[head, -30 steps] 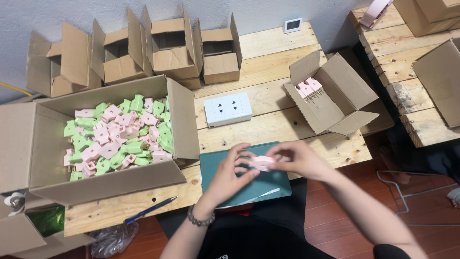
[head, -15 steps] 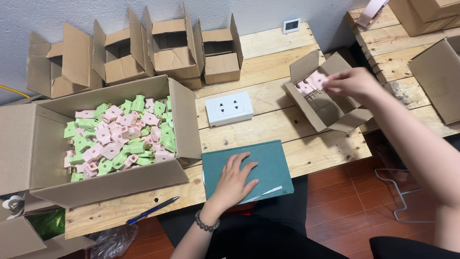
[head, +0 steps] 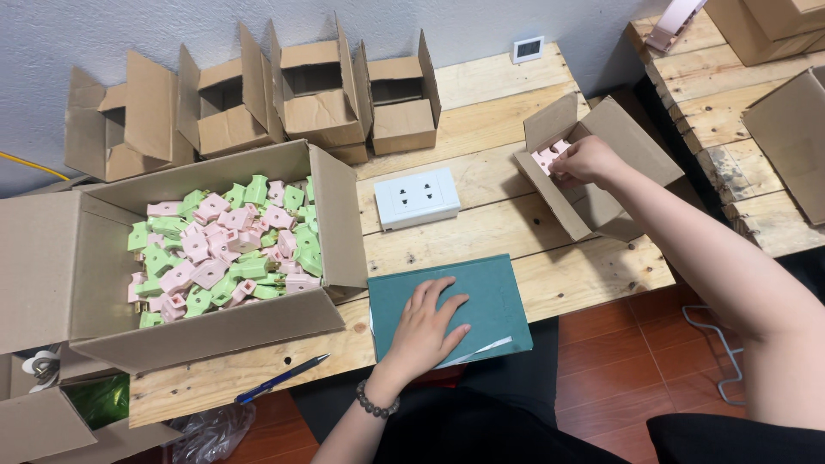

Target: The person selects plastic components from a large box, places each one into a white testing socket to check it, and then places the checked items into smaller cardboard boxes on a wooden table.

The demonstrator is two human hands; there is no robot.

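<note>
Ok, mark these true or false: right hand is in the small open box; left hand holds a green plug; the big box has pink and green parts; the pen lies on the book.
1. Right hand is in the small open box: true.
2. Left hand holds a green plug: false, it rests flat on the teal book.
3. The big box has pink and green parts: true.
4. The pen lies on the book: false, it lies on the table edge.

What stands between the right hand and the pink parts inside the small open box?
Nothing visible does. The right hand already reaches over the open flaps of the small box, and its fingers touch the pink parts inside. The left hand lies flat on the green book.
</note>
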